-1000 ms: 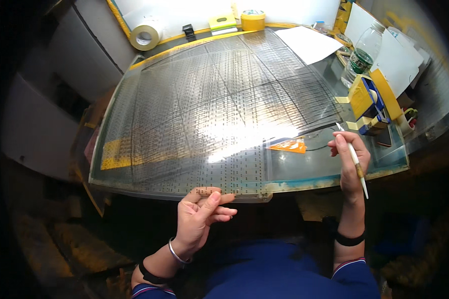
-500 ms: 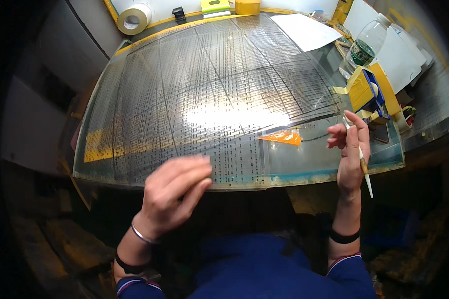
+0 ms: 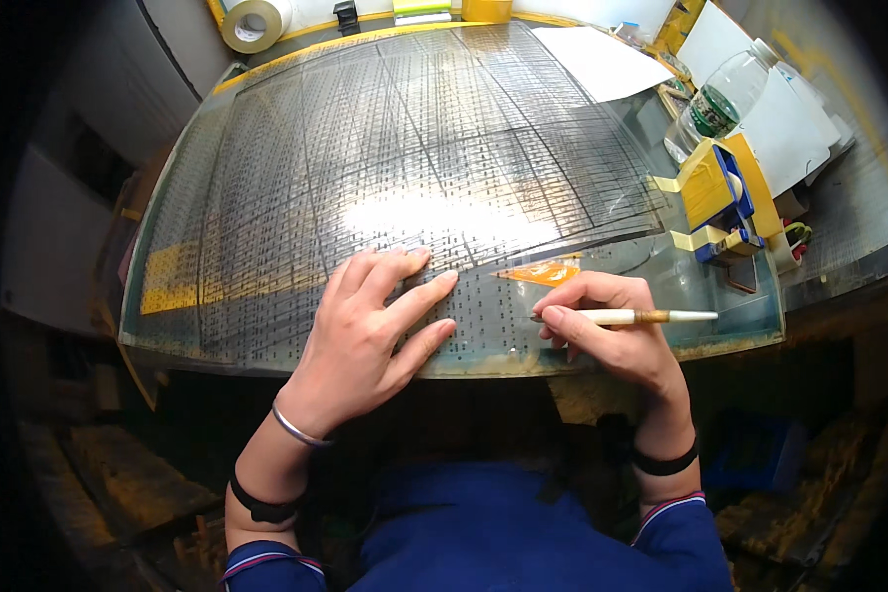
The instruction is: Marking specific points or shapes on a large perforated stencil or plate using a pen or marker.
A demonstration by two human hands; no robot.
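Remotely, I'm noting right hand [image 3: 624,343] gripping slim white-and-brown pen-like tool [image 3: 651,317] over the glass-topped counter [image 3: 686,281], tip pointing left toward the splayed left hand [image 3: 367,321] resting on a black-dotted transparent sheet [image 3: 350,163].

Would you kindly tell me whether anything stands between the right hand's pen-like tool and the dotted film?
Nothing visible does. The right hand holds the white pen-like tool, its tip near the right edge of the dotted film; the orange piece lies farther back, out of that line.
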